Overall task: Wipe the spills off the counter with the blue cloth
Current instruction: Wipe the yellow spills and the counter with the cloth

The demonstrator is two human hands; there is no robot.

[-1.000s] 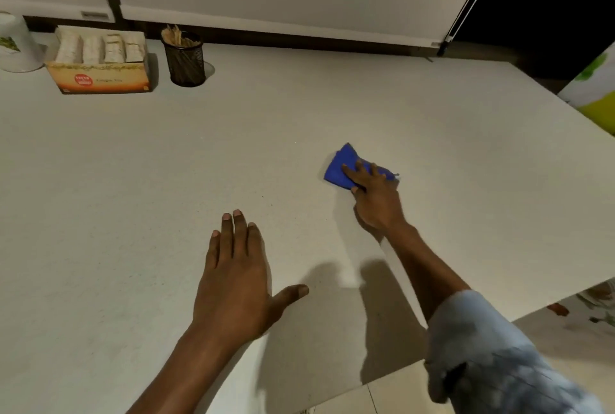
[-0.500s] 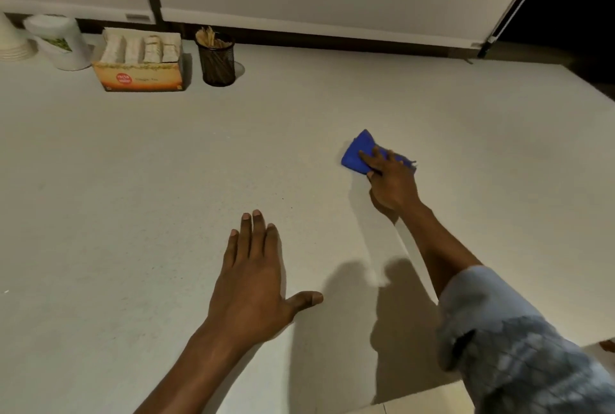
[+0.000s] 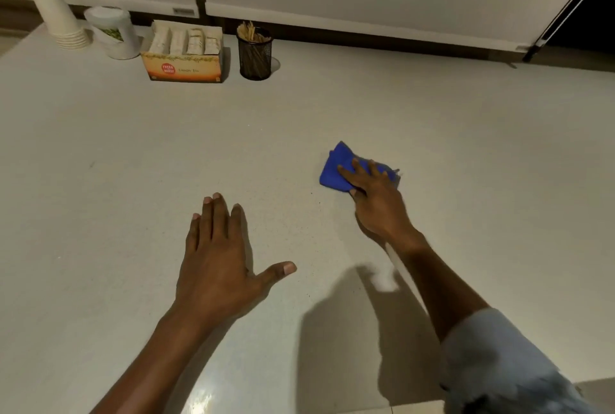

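Observation:
A folded blue cloth (image 3: 336, 165) lies on the pale speckled counter (image 3: 466, 147), right of the middle. My right hand (image 3: 377, 199) presses down on the cloth's near half, fingers spread across it; the far left corner of the cloth sticks out beyond the fingertips. My left hand (image 3: 218, 257) rests flat on the counter nearer to me and to the left, fingers together, thumb out, holding nothing. No distinct spill shows on the surface around the cloth.
Along the back wall stand a stack of paper cups (image 3: 61, 24), a white plastic jar (image 3: 113, 32), an orange box of sachets (image 3: 184, 54) and a black mesh holder of sticks (image 3: 255, 53). The counter's near edge (image 3: 416, 405) shows at the bottom right.
My right hand and the cloth have slid slightly over the counter. The camera has turned left, so the cups and jar at the back left have come into view. The left hand stays planted.

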